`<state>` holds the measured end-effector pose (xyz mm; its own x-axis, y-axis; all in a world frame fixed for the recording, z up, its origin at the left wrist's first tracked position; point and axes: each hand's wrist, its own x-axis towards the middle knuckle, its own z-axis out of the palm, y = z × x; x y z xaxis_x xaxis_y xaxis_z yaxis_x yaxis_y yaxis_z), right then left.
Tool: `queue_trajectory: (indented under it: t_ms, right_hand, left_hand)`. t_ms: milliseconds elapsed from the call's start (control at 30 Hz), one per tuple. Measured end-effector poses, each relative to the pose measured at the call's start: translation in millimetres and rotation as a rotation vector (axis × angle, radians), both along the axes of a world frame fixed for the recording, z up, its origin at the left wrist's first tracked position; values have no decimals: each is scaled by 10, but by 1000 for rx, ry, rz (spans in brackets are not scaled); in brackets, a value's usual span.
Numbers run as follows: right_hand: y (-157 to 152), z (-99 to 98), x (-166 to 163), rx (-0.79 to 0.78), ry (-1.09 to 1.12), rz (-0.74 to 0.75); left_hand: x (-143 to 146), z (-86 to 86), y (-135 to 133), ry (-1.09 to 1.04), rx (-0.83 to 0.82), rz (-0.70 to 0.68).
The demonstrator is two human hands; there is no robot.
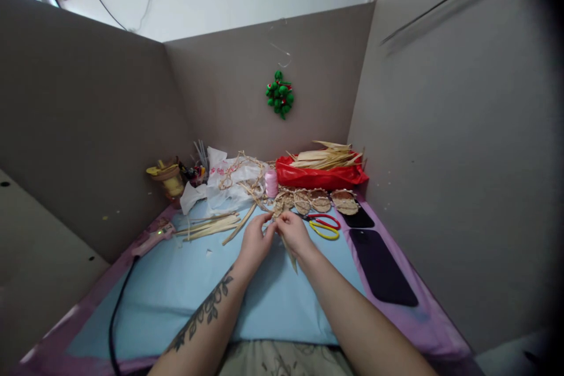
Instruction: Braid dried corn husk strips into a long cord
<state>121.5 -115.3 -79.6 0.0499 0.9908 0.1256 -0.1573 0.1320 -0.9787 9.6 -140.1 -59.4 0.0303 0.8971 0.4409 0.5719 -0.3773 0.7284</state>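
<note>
My left hand (256, 239) and my right hand (295, 234) meet over the blue cloth, fingers pinched together at the near edge of a small woven straw piece (281, 205). A pale dried-leaf strip (291, 257) hangs down from beneath my right hand. The exact grip of the fingertips is too small to make out. Just right of my right hand lie scissors (326, 226) with one red and one yellow handle loop. Left of my left hand are a single long strip (240, 224) and a bundle of loose strips (211, 226).
Behind the hands stand a pink thread spool (271, 183) and several round woven pieces (321, 201). A red bag (308, 176) holds dried leaves. A corded pink tool (154, 238) lies left, a dark phone (382, 267) right. Grey panels (264, 129) enclose the table.
</note>
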Motion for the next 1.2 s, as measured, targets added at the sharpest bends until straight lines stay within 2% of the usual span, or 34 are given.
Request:
queue_trajectory:
  t_ms: [100,167,400,567,733,900,1200]
  right_hand:
    - [-14,29,-9,-19,51,43]
    - [-9,25,-4,-31,59,60]
    - [29,-29,35,17,-152,45]
    - [20,4,62,91,-290,15]
    - [-3,55,67,39,-239,79]
    - [-2,58,59,16,-219,73]
    - [20,33,133,105,-274,65]
  left_hand:
    - [-16,-61,65,-145,-152,-103]
    - [-20,-63,75,-164,-184,-130]
    - [-54,64,21,-84,-259,-63]
    - [-57,69,26,-90,-255,-83]
    - [-46,-19,60,-98,-177,-153]
    - [-28,-14,50,36,-102,-92]
    - [-42,6,-13,290,-48,12]
